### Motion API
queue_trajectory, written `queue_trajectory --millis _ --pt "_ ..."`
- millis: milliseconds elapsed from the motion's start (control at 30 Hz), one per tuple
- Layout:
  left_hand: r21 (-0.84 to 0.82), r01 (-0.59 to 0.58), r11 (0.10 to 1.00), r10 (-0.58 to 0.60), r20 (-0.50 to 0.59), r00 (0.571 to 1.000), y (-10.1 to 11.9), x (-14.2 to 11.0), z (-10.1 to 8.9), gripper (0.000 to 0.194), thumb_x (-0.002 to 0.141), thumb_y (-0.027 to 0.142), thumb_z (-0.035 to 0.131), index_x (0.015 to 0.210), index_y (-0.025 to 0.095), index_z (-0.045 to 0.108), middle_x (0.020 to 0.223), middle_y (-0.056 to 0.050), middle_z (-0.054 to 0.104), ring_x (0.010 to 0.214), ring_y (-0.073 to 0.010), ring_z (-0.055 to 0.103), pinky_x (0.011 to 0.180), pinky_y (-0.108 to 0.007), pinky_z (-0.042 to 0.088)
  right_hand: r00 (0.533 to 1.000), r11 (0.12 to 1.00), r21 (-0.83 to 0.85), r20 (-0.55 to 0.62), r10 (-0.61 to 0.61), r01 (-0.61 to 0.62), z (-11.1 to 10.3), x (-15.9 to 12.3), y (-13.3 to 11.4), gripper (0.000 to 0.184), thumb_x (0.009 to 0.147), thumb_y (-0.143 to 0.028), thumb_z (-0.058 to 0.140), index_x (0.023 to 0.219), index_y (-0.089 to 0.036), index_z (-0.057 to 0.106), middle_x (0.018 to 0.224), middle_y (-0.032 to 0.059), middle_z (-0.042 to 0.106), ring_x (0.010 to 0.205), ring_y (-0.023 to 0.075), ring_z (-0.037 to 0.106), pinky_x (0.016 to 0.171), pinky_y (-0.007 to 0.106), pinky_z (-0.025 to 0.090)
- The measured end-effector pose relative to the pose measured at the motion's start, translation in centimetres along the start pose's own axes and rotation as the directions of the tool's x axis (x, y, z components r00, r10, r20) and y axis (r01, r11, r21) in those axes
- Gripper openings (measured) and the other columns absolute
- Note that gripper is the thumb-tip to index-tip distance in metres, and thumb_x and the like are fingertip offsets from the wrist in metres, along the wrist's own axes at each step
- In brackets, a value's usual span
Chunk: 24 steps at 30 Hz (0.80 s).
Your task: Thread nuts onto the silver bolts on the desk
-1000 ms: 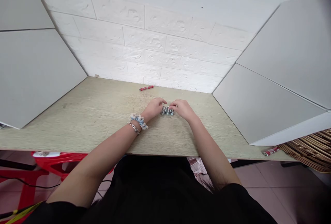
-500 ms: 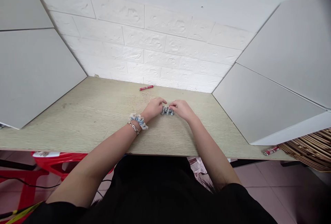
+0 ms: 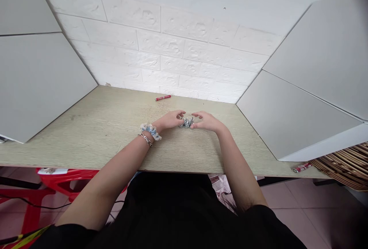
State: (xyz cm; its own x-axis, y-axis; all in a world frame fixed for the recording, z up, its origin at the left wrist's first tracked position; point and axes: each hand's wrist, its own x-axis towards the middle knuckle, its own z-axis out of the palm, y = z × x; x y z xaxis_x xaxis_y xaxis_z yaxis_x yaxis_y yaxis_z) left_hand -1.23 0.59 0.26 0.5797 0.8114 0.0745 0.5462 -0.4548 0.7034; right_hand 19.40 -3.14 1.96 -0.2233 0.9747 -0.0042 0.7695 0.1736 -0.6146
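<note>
A tight cluster of small shiny silver pieces [image 3: 186, 122] sits on the wooden table, jumbled together; their exact kind is too small to make out. My left hand [image 3: 171, 119] is at the left side of the cluster, fingers curved and apart, with the thumb close to the pieces. On the other side, my right hand [image 3: 206, 121] is open, its thumb and fingers spread beside the cluster. Neither hand visibly grips a piece. A fabric scrunchie [image 3: 151, 131] and a chain bracelet [image 3: 146, 139] are on my left wrist.
Near the white brick-pattern wall [image 3: 172, 45] lies a red tube [image 3: 163, 98]. A second red tube [image 3: 301, 167] lies at the right front edge beside a woven basket [image 3: 342, 166]. Pale panels [image 3: 313, 122] flank the table [image 3: 109, 134]. Below stands a red stool [image 3: 63, 182].
My right hand has opened from a pinch and shifted slightly right. My left hand has drawn back a little to the left. The silver pieces look less orderly than before.
</note>
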Motion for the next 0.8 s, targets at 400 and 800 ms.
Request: queue_trajectory --millis 400,800 --pt "0.141 -0.101 0.985 0.094 0.057 0.994 0.1 0.2 0.5 0.059 0.065 0.046 0.063 0.115 0.015 0.055 0.107 -0.007 0.061 0.096 -0.0232 0.056 0.080 -0.030 0.040 0.975 0.985 -0.128 -0.174 -0.139 0.117 0.9 0.4 -0.9 0.010 0.073 -0.027 0.061 0.074 -0.019 0.066 0.096 0.0048 0.060 0.095 0.0175 0.054 0.091 0.032 0.037" --pt "0.189 -0.160 0.969 0.175 -0.062 0.983 0.4 1.0 2.6 0.061 0.066 0.046 0.063 0.119 0.018 0.052 0.105 -0.005 0.063 0.095 -0.0223 0.057 0.079 -0.030 0.041 0.972 0.978 -0.161 -0.169 -0.161 0.134 2.1 0.9 -0.9 0.012 0.073 -0.017 0.053 0.072 -0.018 0.066 0.092 0.0042 0.062 0.090 0.0161 0.055 0.086 0.029 0.039"
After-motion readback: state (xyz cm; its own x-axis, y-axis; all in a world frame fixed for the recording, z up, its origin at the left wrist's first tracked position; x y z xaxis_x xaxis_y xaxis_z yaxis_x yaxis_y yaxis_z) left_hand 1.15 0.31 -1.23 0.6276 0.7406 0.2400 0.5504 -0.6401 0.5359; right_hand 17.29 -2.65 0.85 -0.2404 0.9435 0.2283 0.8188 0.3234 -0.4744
